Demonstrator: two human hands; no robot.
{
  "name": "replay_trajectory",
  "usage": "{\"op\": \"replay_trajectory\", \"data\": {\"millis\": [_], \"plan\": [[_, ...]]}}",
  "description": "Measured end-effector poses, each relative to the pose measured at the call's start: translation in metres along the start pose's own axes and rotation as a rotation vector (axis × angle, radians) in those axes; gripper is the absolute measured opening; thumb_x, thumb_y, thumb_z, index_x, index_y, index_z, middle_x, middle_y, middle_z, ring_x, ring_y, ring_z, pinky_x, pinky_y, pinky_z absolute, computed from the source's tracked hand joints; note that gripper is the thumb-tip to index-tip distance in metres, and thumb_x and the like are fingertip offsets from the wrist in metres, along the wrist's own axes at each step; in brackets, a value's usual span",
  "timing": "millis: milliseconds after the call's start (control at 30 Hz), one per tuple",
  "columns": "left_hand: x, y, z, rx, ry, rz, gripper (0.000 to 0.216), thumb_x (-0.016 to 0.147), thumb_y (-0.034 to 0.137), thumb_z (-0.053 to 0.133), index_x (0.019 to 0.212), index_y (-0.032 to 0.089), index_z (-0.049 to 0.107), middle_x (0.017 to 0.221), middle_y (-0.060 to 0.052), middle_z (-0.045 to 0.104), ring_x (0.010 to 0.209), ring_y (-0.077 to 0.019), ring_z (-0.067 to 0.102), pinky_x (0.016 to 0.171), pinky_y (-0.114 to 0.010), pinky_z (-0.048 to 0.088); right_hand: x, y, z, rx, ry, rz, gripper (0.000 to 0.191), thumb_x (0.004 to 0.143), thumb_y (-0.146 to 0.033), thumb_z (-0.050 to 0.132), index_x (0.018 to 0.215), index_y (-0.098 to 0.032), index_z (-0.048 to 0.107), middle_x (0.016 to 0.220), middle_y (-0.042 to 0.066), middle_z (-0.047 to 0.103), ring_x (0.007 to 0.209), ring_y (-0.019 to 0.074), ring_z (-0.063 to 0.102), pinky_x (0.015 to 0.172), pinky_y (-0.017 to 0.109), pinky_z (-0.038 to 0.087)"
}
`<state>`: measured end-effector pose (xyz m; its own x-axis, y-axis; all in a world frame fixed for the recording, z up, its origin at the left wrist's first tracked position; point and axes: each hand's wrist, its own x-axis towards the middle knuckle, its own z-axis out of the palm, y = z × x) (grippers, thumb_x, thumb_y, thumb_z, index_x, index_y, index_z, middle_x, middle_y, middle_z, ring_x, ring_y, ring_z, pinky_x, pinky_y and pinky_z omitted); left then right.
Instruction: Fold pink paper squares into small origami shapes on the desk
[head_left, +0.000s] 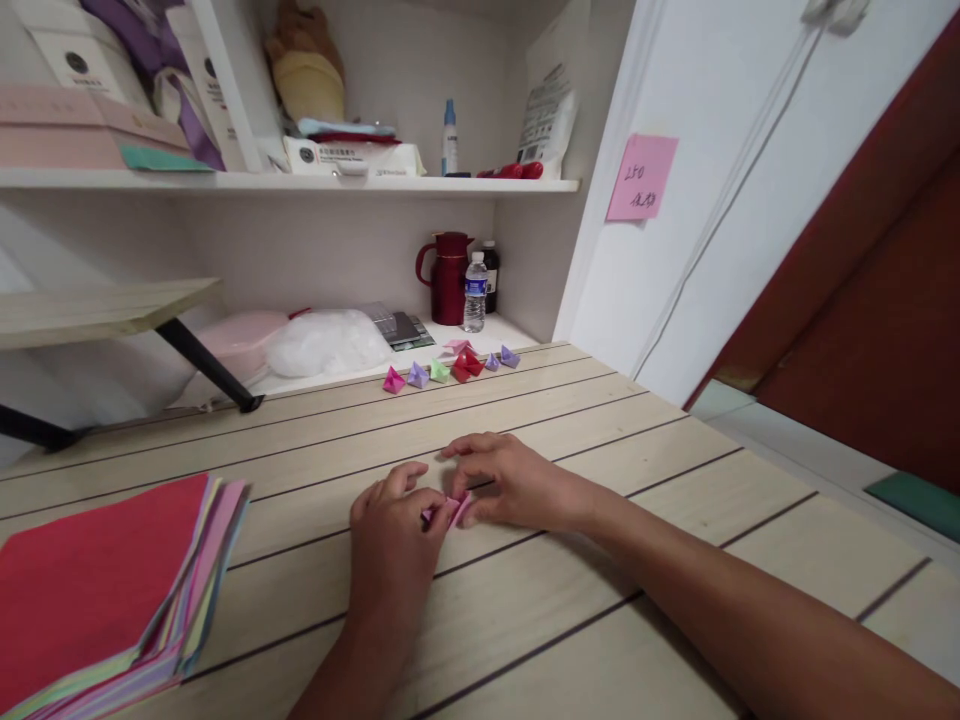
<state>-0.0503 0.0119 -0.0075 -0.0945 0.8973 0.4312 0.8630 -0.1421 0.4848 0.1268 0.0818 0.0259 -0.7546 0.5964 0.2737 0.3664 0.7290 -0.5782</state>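
Note:
A small folded pink paper [454, 510] is pinched between my two hands, low over the middle of the wooden table. My left hand [399, 520] grips its left side with thumb and forefinger. From the right, my right hand [504, 482] holds the other side, its fingers curled around the paper. Most of the paper is covered by my fingers, so its exact shape is hidden. Beyond my hands, several small folded paper boats stand in a row, among them a red one [467, 365], a magenta one [394, 380] and a green one [439, 371].
A stack of coloured paper [97, 590], red on top, lies at the left. Behind the table, a shelf holds a dark red jug [450, 280], a water bottle [475, 292] and a white plastic bag [330, 343]. A small raised stand [112, 308] has black legs at the back left.

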Motion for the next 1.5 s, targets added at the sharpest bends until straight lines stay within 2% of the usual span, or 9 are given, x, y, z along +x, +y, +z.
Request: {"op": "replay_trajectory", "data": {"millis": [233,500,633,700,800,900,1000,1233,1500], "plan": [[-0.003,0.004,-0.005,0.095,0.021,0.004,0.017,0.077,0.019,0.072,0.063,0.028,0.073,0.113,-0.004,0.071,0.093,-0.0224,0.068,0.091,-0.047,0.046,-0.002,-0.001,0.004,-0.164,0.042,-0.09,0.014,0.079,-0.013,0.073,0.084,-0.025,0.068,0.123,0.003,0.063,0.119,0.0215,0.058,0.097,0.037,0.04],[-0.004,0.001,-0.006,0.045,-0.005,-0.065,0.016,0.076,0.017,0.071,0.064,0.028,0.074,0.111,-0.003,0.071,0.092,-0.0203,0.069,0.087,-0.04,0.051,-0.001,-0.004,0.001,-0.356,0.06,-0.116,0.01,0.082,-0.015,0.07,0.082,-0.025,0.07,0.121,0.003,0.068,0.11,0.024,0.061,0.096,0.044,0.036],[-0.005,0.0,-0.007,0.047,-0.001,-0.069,0.017,0.078,0.018,0.069,0.065,0.027,0.074,0.108,-0.003,0.071,0.093,-0.02,0.069,0.085,-0.039,0.052,-0.002,-0.009,0.002,-0.274,0.05,-0.085,0.002,0.085,-0.026,0.072,0.085,-0.025,0.071,0.121,0.003,0.068,0.113,0.0245,0.06,0.098,0.044,0.038],[-0.005,0.001,-0.008,0.057,0.003,-0.062,0.016,0.08,0.019,0.068,0.067,0.026,0.075,0.108,-0.005,0.071,0.095,-0.0211,0.068,0.088,-0.041,0.051,-0.002,-0.011,0.005,-0.186,0.101,-0.062,0.008,0.088,-0.032,0.068,0.09,-0.025,0.071,0.124,0.005,0.066,0.116,0.0242,0.059,0.1,0.043,0.04],[-0.006,0.004,-0.01,0.072,0.004,-0.05,0.017,0.08,0.02,0.067,0.066,0.026,0.074,0.106,-0.005,0.072,0.099,-0.0224,0.068,0.093,-0.044,0.048,-0.001,-0.011,0.013,-0.095,0.189,-0.021,0.013,0.09,-0.029,0.065,0.101,-0.026,0.071,0.127,0.007,0.064,0.12,0.0236,0.058,0.101,0.041,0.043],[-0.007,0.006,-0.011,0.083,0.012,-0.049,0.018,0.08,0.017,0.066,0.066,0.026,0.073,0.105,-0.005,0.073,0.102,-0.0233,0.067,0.099,-0.048,0.043,0.0,-0.011,0.02,-0.119,0.188,-0.008,0.021,0.086,-0.026,0.07,0.107,-0.025,0.072,0.128,0.008,0.064,0.119,0.0251,0.058,0.101,0.042,0.043],[-0.008,0.008,-0.012,0.086,0.023,-0.062,0.016,0.079,0.016,0.067,0.068,0.026,0.073,0.108,-0.004,0.072,0.1,-0.0244,0.068,0.101,-0.053,0.04,0.0,-0.011,0.023,-0.18,0.183,0.002,0.017,0.084,-0.025,0.071,0.101,-0.025,0.074,0.127,0.008,0.065,0.118,0.0263,0.059,0.101,0.045,0.041],[-0.011,0.005,-0.011,0.027,-0.003,-0.084,0.017,0.076,0.01,0.063,0.069,0.023,0.072,0.111,-0.007,0.071,0.104,-0.0259,0.066,0.101,-0.051,0.041,0.002,-0.015,0.031,-0.191,0.179,-0.026,0.005,0.082,-0.026,0.073,0.085,-0.026,0.076,0.127,0.006,0.066,0.119,0.0267,0.057,0.099,0.046,0.039],[-0.011,-0.002,-0.021,-0.173,-0.086,-0.156,0.041,0.064,-0.004,0.05,0.078,0.025,0.076,0.124,-0.008,0.065,0.116,-0.0238,0.062,0.103,-0.045,0.046,0.006,-0.014,0.033,-0.175,0.197,0.002,0.005,0.082,-0.022,0.071,0.08,-0.025,0.075,0.123,0.006,0.068,0.116,0.0254,0.059,0.099,0.045,0.04]]}}
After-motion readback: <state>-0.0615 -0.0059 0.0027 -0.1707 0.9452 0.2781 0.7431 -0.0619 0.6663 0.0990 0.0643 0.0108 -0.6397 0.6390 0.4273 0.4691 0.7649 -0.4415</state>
